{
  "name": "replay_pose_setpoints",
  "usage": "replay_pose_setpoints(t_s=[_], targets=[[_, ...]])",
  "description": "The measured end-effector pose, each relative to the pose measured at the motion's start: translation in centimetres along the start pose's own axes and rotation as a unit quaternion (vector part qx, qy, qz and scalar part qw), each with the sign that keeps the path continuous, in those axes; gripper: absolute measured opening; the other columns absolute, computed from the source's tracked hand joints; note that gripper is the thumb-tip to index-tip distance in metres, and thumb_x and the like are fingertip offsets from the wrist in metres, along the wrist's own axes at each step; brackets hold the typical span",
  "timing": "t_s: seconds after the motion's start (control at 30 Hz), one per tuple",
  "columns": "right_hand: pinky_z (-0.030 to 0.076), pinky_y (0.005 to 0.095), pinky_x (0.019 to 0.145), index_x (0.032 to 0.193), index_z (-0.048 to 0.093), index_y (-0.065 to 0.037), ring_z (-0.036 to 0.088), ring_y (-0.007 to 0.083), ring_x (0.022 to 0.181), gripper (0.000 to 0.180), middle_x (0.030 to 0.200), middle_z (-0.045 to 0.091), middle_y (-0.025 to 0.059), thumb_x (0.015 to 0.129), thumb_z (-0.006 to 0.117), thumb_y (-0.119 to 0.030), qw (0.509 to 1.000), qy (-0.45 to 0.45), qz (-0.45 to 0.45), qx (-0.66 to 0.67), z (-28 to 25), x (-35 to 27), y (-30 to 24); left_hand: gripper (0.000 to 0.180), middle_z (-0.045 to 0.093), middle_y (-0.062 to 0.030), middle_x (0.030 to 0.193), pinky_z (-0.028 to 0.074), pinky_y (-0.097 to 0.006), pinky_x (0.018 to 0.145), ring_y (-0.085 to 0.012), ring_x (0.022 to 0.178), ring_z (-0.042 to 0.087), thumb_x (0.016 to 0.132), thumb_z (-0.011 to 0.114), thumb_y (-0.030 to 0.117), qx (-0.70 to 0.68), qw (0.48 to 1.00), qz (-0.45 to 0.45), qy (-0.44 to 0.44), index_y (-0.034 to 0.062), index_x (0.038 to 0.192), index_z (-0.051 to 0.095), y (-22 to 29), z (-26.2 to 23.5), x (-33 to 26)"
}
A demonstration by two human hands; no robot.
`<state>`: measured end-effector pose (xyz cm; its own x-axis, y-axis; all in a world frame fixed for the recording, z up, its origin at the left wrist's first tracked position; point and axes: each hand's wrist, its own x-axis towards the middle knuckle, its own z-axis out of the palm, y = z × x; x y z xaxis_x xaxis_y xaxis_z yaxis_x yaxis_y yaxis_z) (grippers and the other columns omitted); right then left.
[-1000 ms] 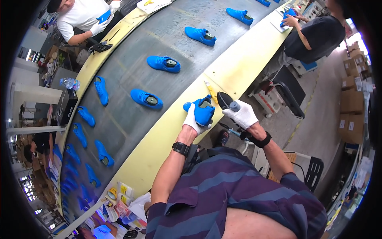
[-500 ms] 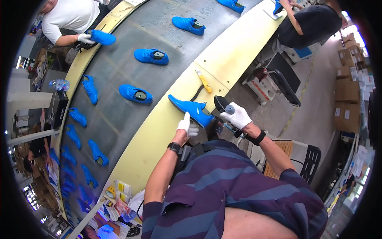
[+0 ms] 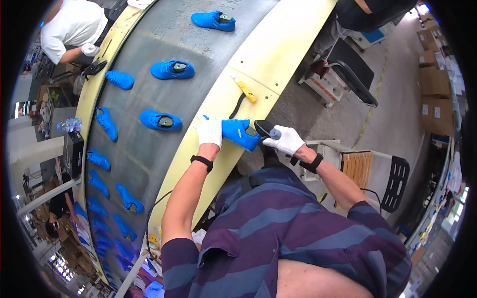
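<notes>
A blue lace-up sneaker (image 3: 240,134) lies at the near edge of the pale yellow table, its opening toward my right hand. My gloved left hand (image 3: 208,131) is wrapped over the sneaker's toe end and hides it. In my gloved right hand (image 3: 285,141) is a black rounded piece with a grey knob (image 3: 275,133). The black part (image 3: 262,126) is at the heel opening; I cannot tell whether it touches the sneaker. A yellow-handled cutter (image 3: 244,90) lies on the table beyond the sneaker, with a dark curved strip beside it.
The grey conveyor belt (image 3: 144,49) carries several blue sneakers, including one (image 3: 160,120) near my left hand. A co-worker in white (image 3: 74,30) stands across the belt. Another, in black, works at far right. A wooden-seated chair (image 3: 356,169) stands to my right.
My left hand has moved up and left onto the toe. The black piece has come closer to the heel opening. The co-worker in white has let go of a sneaker, now on the belt.
</notes>
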<state>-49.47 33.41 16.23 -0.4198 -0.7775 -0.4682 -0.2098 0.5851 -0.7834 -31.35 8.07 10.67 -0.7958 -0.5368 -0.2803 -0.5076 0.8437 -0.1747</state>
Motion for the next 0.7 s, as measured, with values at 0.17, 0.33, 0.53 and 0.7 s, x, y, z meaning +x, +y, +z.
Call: replay_pose_setpoints(t_s=[0.17,0.33,0.53,0.7], targets=[[0.057,0.0394,0.081,0.103,0.076,-0.004,0.075,0.0295,0.09,0.049,0.095,0.077,0.0155,0.086,0.082,-0.049,0.997,-0.026,0.068,-0.002,-0.4,1.3,0.0,0.031,0.064,-0.0195,0.136,0.05,-0.07,0.101,-0.0507,0.141,0.047,0.099,0.063,0.019,0.012,0.997,0.011,-0.073,0.0088,0.128,0.068,0.8,-1.1,0.8],[0.057,0.0404,0.081,0.1,0.078,-0.007,0.074,0.0317,0.088,0.052,0.092,0.077,0.0148,0.087,0.078,-0.057,0.995,-0.046,0.059,-0.061,1.4,5.2,0.3,0.026,0.066,-0.0168,0.129,0.052,-0.064,0.098,-0.0482,0.139,0.048,0.097,0.062,0.015,-0.034,0.999,-0.002,-0.019,0.0072,0.12,0.069,1.1,-0.7,1.0],[0.056,0.0406,0.079,0.096,0.077,-0.006,0.074,0.0314,0.086,0.051,0.089,0.076,0.0148,0.086,0.08,-0.056,0.998,-0.028,0.059,-0.027,1.9,5.8,1.2,0.023,0.066,-0.0194,0.126,0.052,-0.061,0.095,-0.0465,0.138,0.049,0.098,0.06,0.014,-0.031,0.999,0.011,-0.01,0.0042,0.118,0.067,1.0,0.6,1.5],[0.056,0.0408,0.08,0.097,0.078,-0.007,0.074,0.033,0.087,0.05,0.09,0.077,0.0149,0.087,0.079,-0.056,0.996,-0.033,0.078,-0.037,1.1,5.9,0.5,0.024,0.066,-0.0195,0.123,0.052,-0.058,0.097,-0.0445,0.137,0.051,0.097,0.06,0.013,-0.023,0.999,0.032,-0.002,0.0046,0.118,0.067,0.9,0.6,1.8]])
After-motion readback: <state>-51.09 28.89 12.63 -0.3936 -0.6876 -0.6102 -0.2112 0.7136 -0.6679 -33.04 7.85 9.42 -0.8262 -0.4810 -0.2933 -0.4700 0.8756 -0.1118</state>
